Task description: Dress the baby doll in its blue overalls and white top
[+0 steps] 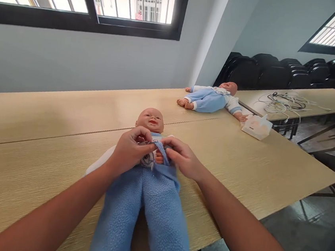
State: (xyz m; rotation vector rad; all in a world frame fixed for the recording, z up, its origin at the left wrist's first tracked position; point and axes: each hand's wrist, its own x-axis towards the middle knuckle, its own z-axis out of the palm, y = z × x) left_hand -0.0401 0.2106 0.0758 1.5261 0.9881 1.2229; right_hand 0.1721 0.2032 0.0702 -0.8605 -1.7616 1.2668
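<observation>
A baby doll (pixel 150 119) lies on its back on the table, its head away from me. It wears blue fleece trousers (pixel 141 202) and a white top. Over the doll's chest, my left hand (pixel 133 148) pinches one end of a blue fabric strap (pixel 162 151). The fingers of my right hand (pixel 182 157) are closed on the same strap, on its right side. One small doll hand (pixel 159 157) shows beneath the strap, between my two hands. My fingers hide part of the doll's chest.
A second doll (pixel 210 98) in blue and white lies farther back on the wooden table (pixel 45 176). Near its hand sits a tissue pack (pixel 257 126). Tangled cables (pixel 289 102) lie on another table, with stacked black chairs (pixel 259 71) behind.
</observation>
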